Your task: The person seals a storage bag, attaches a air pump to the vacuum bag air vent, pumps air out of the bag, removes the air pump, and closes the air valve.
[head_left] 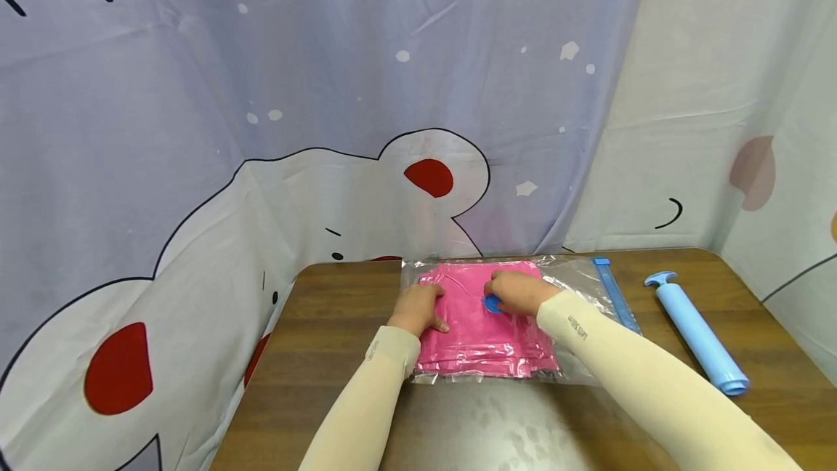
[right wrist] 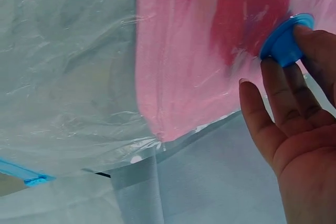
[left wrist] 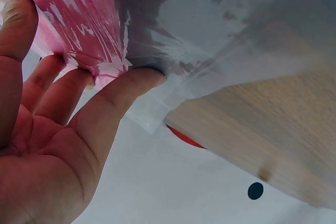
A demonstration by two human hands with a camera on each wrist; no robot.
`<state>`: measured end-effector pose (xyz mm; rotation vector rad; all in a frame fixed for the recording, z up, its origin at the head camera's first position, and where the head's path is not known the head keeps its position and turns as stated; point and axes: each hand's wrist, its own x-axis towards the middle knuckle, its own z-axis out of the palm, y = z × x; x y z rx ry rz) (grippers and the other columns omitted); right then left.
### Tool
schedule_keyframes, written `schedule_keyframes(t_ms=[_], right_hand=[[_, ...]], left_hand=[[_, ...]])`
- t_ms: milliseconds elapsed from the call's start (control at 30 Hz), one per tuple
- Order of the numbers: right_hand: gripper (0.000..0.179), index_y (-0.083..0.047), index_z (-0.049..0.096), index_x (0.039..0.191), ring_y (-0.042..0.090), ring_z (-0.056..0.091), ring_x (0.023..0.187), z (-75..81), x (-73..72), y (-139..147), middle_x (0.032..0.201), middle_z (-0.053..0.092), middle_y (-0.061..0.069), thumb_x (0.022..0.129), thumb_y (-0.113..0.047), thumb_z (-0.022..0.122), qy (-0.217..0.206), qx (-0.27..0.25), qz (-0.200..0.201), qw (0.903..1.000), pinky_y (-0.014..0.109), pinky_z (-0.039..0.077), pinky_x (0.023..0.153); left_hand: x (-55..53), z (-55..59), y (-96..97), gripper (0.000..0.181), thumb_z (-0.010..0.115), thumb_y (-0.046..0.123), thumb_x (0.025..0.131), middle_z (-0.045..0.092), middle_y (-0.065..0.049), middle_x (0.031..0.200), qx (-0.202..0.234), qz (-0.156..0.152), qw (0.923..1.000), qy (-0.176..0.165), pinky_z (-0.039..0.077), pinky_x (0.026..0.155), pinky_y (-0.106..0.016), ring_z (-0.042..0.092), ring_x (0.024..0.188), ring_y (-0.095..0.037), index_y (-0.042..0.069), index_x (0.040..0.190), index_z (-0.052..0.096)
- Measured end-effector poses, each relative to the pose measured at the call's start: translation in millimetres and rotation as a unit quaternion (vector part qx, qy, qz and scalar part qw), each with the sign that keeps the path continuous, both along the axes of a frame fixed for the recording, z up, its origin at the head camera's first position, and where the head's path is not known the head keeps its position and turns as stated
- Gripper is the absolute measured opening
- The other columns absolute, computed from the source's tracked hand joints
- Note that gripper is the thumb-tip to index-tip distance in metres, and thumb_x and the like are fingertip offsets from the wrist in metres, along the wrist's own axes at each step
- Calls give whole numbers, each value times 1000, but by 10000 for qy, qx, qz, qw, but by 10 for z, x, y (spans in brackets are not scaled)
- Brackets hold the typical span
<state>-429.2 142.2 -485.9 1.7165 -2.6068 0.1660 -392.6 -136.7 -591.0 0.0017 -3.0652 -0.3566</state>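
Observation:
A clear vacuum storage bag [head_left: 578,278] lies flat on the wooden table, with folded pink cloth [head_left: 467,340] inside it. Near the middle of the cloth a round blue valve cap [right wrist: 283,40] stands out from the bag. My right hand [head_left: 519,293] pinches this cap between thumb and fingers, as the right wrist view shows. At the bag's left side, my left hand [head_left: 418,309] rests on the plastic with fingers and thumb spread apart. In the left wrist view, the left hand [left wrist: 68,124] has its fingertips against the plastic over the cloth.
A blue slider strip [head_left: 616,295] runs along the bag's right end. Farther right lies a light blue hand pump [head_left: 700,336] with a T-shaped handle. Behind the table [head_left: 333,340] hangs a printed curtain [head_left: 314,78], which also falls along both sides.

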Motion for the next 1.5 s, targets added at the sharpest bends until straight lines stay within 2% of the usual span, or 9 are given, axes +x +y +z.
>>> schedule_keyframes(t_ms=[367, 633, 867, 967, 1067, 1133, 1200, 1300, 1500], right_hand=[[9, -5, 80, 102, 16, 66, 80, -33, -11, -17, 91, 72, 5, 96, -8, 86, -20, 1, -125, 9999, 36, 65, 81], [18, -4, 83, 112, 19, 72, 89, -49, -17, 17, 104, 76, 10, 95, -9, 88, 61, -129, -32, 9999, 37, 67, 87], [9, -4, 83, 101, 17, 68, 83, -33, -34, 22, 95, 77, 9, 96, -9, 87, -123, -165, 1, 9998, 35, 65, 83], [9, -7, 80, 92, 17, 65, 77, -148, -128, -2, 86, 74, 5, 95, -11, 88, -175, -251, -194, 9993, 38, 64, 76], [12, -12, 78, 85, 14, 59, 70, -465, -332, -50, 78, 70, 0, 92, -14, 87, 61, -513, -408, 9978, 45, 57, 65], [10, -12, 78, 87, 15, 58, 70, -531, -365, -75, 78, 70, 0, 92, -14, 87, 53, -537, -519, 9972, 46, 57, 64], [8, -10, 80, 92, 16, 62, 74, -491, -327, -83, 82, 73, 2, 92, -13, 87, -17, -546, -509, 9972, 46, 59, 68], [10, -6, 82, 99, 21, 70, 84, -190, -126, -57, 92, 76, 7, 93, -10, 89, -248, -334, -265, 9988, 42, 66, 83], [13, -5, 84, 104, 20, 72, 87, 14, -16, -5, 98, 79, 9, 93, -7, 90, 121, -105, 176, 9997, 37, 66, 86]], left_hand=[[5, 10, -11, 98, 109, 54, 60, 81, -6, 144, -84, -30, 10000, 8, 59, 120, -54, 75, 136, -39, 24, 148, 77], [-22, -24, -18, 99, 109, 54, 61, 80, -7, 145, -81, -7, 10000, -11, 60, 119, -55, 75, 136, -38, 24, 149, 76], [-37, -35, -20, 99, 110, 53, 61, 80, -6, 146, -31, -58, 10000, -1, 59, 120, -56, 75, 137, -38, 23, 149, 76], [-36, -34, -25, 99, 110, 52, 62, 80, -6, 147, 21, -76, 10000, 13, 58, 121, -56, 74, 138, -38, 22, 149, 76], [-26, -30, -32, 99, 110, 53, 62, 80, -6, 147, 10, -58, 10000, 8, 59, 121, -56, 74, 138, -38, 22, 149, 76], [-17, -30, -39, 99, 110, 53, 61, 80, -6, 146, -30, -39, 10000, 17, 59, 120, -55, 74, 138, -37, 22, 149, 76], [-7, -27, -43, 98, 110, 53, 62, 80, -6, 146, -59, -40, 10000, 40, 60, 119, -54, 74, 138, -36, 23, 149, 76], [-5, -33, -48, 98, 110, 53, 62, 80, -6, 146, -40, -48, 10000, 31, 60, 119, -55, 75, 137, -36, 22, 148, 76], [-39, -59, -50, 98, 110, 52, 61, 81, -6, 144, -6, -83, 10000, -9, 59, 120, -56, 74, 137, -37, 22, 147, 77]])
